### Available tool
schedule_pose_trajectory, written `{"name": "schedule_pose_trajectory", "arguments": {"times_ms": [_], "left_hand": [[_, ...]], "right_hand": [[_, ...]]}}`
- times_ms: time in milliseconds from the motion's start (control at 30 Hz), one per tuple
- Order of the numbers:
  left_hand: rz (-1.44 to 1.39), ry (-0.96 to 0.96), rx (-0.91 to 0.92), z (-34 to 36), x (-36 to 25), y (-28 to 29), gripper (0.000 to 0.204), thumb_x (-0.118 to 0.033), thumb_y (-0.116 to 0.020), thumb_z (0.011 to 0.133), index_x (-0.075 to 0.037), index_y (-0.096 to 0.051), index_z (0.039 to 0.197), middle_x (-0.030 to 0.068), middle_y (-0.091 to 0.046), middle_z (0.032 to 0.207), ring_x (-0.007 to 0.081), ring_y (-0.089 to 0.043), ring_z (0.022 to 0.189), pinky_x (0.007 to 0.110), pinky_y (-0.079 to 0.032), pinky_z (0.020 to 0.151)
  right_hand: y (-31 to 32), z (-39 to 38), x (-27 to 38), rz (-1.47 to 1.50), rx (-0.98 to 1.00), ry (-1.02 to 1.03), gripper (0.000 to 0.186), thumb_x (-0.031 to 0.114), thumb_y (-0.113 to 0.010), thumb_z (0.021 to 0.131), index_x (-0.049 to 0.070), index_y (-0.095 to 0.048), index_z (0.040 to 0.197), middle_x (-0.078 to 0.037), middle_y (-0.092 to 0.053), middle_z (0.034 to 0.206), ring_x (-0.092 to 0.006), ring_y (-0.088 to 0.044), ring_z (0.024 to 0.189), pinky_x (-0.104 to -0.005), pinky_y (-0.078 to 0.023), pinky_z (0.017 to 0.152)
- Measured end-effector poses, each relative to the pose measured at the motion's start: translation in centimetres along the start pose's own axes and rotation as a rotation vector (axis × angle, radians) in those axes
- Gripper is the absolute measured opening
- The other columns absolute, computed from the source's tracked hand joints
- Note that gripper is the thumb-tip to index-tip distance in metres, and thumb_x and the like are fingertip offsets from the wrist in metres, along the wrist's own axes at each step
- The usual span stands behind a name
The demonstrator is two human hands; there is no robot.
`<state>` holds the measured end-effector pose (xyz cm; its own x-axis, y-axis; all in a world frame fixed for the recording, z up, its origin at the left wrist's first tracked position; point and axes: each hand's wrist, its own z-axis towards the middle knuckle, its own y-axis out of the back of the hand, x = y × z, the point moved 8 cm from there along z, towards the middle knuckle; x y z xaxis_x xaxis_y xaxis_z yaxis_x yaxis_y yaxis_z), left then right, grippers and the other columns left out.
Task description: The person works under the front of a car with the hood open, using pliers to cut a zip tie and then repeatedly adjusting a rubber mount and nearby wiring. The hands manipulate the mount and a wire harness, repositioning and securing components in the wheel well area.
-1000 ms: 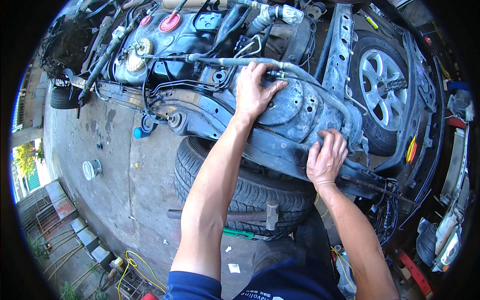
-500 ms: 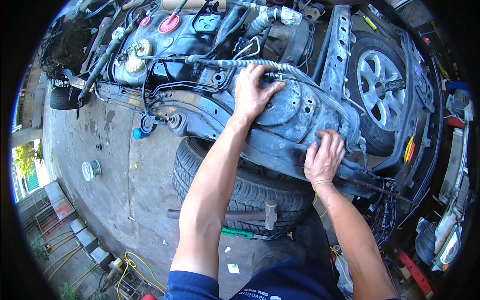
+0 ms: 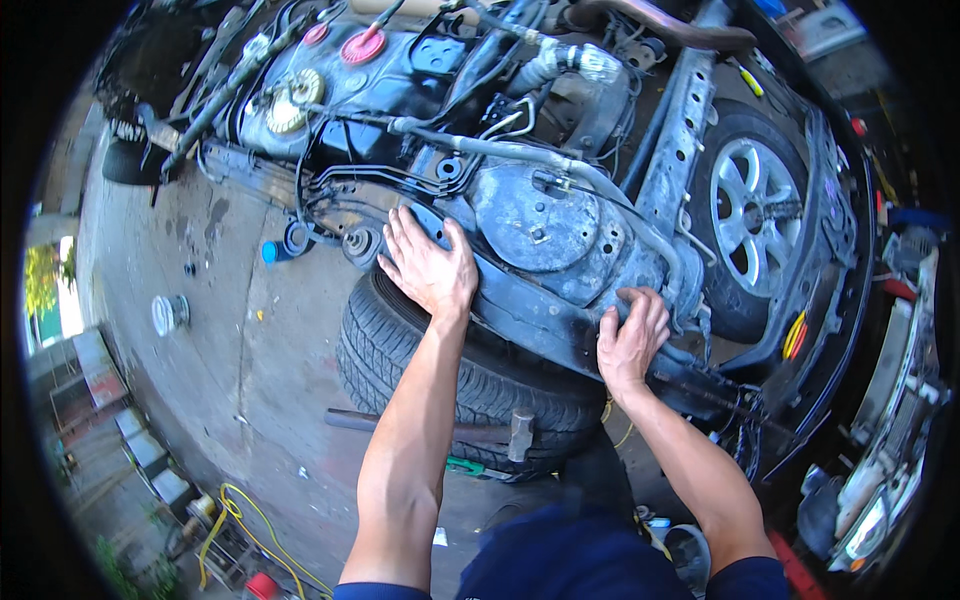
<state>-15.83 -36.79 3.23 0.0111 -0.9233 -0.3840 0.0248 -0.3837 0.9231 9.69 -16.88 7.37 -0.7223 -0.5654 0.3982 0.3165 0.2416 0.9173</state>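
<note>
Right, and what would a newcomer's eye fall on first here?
Probably the stripped metal frame slanting across the middle, with the left hand, its fingers spread, over its near edge and the right hand farther right. Next, the silver-spoked wheel at right and the larger red cap on the dark tank at upper left. Below the frame, a hammer shows across a black tyre.

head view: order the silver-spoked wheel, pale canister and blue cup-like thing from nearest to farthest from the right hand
1. Silver-spoked wheel: up and right of the right hand
2. Blue cup-like thing: left, past the left hand
3. Pale canister: farther left, on the floor
</note>
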Motion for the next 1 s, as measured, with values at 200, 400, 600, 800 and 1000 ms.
{"name": "schedule_pose_trajectory", "arguments": {"times_ms": [200,400,600,800,1000], "left_hand": [[0.097,0.112,-0.013,0.7,-0.9,0.0,0.076,-0.046,-0.052,0.101,-0.001,-0.040,0.160,0.0165,-0.040,0.168,0.0331,-0.029,0.159,0.056,-0.015,0.130],[0.088,0.088,-0.037,0.7,-1.1,0.4,0.075,-0.041,-0.055,0.097,0.001,-0.042,0.158,0.0208,-0.044,0.164,0.0358,-0.033,0.157,0.057,-0.017,0.130],[0.108,0.084,-0.043,0.8,-1.0,0.4,0.072,-0.042,-0.056,0.098,-0.002,-0.044,0.158,0.0187,-0.046,0.163,0.0351,-0.034,0.157,0.055,-0.017,0.130],[0.112,0.082,-0.055,0.7,-1.0,0.4,0.071,-0.042,-0.056,0.099,-0.004,-0.044,0.158,0.0166,-0.046,0.163,0.0339,-0.034,0.157,0.053,-0.017,0.130],[0.133,0.088,-0.047,0.7,-0.9,0.3,0.071,-0.043,-0.056,0.099,-0.005,-0.044,0.159,0.0158,-0.046,0.164,0.0333,-0.034,0.157,0.052,-0.017,0.130]], "right_hand": [[1.5,7.8,6.1,0.317,0.030,0.403,0.055,0.021,-0.078,0.092,0.000,-0.053,0.136,-0.022,-0.056,0.131,-0.0409,-0.055,0.124,-0.0529,-0.041,0.107],[-0.6,15.8,10.4,0.241,0.358,0.505,0.036,0.020,-0.074,0.098,-0.004,-0.065,0.124,-0.018,-0.070,0.108,-0.0360,-0.066,0.101,-0.0460,-0.053,0.092],[-1.4,17.3,11.1,0.072,0.593,0.523,0.028,0.017,-0.075,0.096,-0.004,-0.072,0.114,-0.022,-0.075,0.101,-0.0343,-0.072,0.098,-0.0478,-0.056,0.089],[-1.9,17.7,10.7,0.201,0.482,0.485,0.023,0.013,-0.079,0.090,-0.005,-0.077,0.104,-0.022,-0.076,0.092,-0.0338,-0.075,0.085,-0.0445,-0.058,0.080],[-2.9,18.1,9.7,0.339,0.550,0.346,0.022,0.009,-0.082,0.086,-0.007,-0.076,0.100,-0.021,-0.076,0.083,-0.0280,-0.075,0.069,-0.0393,-0.057,0.068]]}}
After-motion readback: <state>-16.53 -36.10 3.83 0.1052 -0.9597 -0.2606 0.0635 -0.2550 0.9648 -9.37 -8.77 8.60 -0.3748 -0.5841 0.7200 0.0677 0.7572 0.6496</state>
